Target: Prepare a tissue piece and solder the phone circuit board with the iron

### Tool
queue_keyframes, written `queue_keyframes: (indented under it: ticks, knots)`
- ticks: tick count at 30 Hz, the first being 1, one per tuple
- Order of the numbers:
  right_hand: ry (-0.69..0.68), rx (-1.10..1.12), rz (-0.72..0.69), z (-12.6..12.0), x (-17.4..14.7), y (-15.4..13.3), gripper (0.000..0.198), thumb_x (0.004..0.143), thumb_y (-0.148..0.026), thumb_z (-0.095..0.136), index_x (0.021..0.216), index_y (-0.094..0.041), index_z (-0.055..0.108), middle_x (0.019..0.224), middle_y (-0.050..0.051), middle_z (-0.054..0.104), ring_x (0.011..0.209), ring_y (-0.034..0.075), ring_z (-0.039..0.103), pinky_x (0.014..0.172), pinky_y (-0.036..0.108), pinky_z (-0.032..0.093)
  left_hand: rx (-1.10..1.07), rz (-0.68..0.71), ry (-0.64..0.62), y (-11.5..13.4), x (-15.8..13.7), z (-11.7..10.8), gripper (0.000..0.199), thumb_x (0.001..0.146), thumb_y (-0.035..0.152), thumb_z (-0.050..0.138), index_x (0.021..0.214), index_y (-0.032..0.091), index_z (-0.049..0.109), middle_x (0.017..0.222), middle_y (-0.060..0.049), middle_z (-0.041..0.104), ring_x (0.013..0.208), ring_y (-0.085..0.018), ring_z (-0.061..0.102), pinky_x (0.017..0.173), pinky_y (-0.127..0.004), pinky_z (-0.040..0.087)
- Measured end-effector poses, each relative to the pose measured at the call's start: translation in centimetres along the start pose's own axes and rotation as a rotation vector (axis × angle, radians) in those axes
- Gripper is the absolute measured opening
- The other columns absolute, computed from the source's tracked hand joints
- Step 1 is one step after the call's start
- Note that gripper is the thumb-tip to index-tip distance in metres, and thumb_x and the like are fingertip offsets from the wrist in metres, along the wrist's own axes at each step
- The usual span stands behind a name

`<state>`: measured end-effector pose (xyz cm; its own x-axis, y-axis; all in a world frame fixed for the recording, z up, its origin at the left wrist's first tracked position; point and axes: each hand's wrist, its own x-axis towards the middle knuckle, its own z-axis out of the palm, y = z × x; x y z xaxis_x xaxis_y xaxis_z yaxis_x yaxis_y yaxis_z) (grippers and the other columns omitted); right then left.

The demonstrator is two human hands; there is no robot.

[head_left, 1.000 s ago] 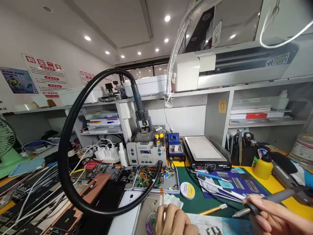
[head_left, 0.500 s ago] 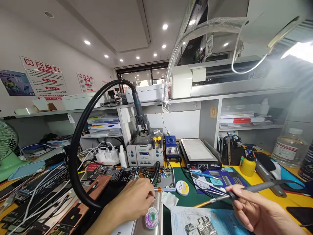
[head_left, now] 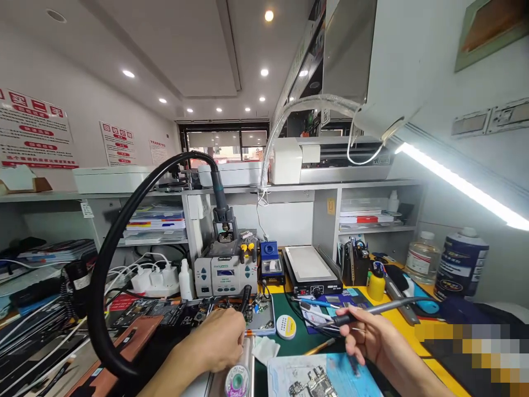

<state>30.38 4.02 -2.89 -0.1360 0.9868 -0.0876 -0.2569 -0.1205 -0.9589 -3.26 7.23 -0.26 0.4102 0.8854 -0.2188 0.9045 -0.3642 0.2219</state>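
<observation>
A thick black rubber hose loops through the left half of the frame, rising from the grey rework station at centre and curving down to the cluttered bench at lower left. Right of the station sits a flat grey heating plate with a black base, and farther right stand a clear plastic bottle and a dark blue-labelled canister. A green mat covers the bench at lower centre, flanked by yellow table surface.

At bottom centre lies a pale blue sheet carrying a bare circuit board. The right hand, lower right of centre, has its fingers curled around a slim grey soldering iron with a black grip, the tip pointing left above the mat. The left hand, lower centre, is closed with fingertips pinched together beside a shallow metal tray of small green board parts; what it pinches cannot be made out. Just below it rests a small spool of solder wick, and to the right a round white tin.
</observation>
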Motion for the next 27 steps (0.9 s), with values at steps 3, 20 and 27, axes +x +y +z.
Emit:
queue_keyframes:
  ticks: [3, 20, 27]
  knots:
    - [-0.021, -0.073, 0.023, -0.6, 0.5, 0.0, 0.023, 0.097, -0.037, 0.058, 0.104, -0.016, 0.064, 0.085, 0.001, 0.068, 0.061, 0.013, 0.064, 0.052, 0.027, 0.054, -0.007, 0.006, -0.033, 0.4, 0.1, -0.4, 0.029, 0.094, 0.032, 0.062, 0.120, 0.019, 0.060, 0.121, -0.007, 0.063, 0.103, -0.023, 0.065, 0.085, -0.041, 0.056]
    - [0.156, -0.666, -0.249, 9.5, 12.6, -6.7, 0.030, 0.095, -0.031, 0.062, 0.122, -0.018, 0.060, 0.122, 0.008, 0.064, 0.098, 0.026, 0.067, 0.081, 0.046, 0.057, -0.634, 0.262, 0.352, -2.5, -2.2, -1.4, 0.022, 0.095, 0.034, 0.060, 0.092, 0.013, 0.064, 0.088, -0.001, 0.067, 0.079, -0.016, 0.066, 0.074, -0.034, 0.056]
    - [0.221, -0.935, -0.295, 13.0, 17.6, -7.1, 0.030, 0.094, -0.031, 0.063, 0.121, -0.018, 0.061, 0.124, 0.008, 0.064, 0.101, 0.027, 0.066, 0.083, 0.046, 0.057, -0.942, 0.310, 0.390, -3.2, -1.8, -1.3, 0.024, 0.092, 0.033, 0.061, 0.077, 0.016, 0.055, 0.067, 0.006, 0.052, 0.057, -0.010, 0.052, 0.056, -0.023, 0.044]
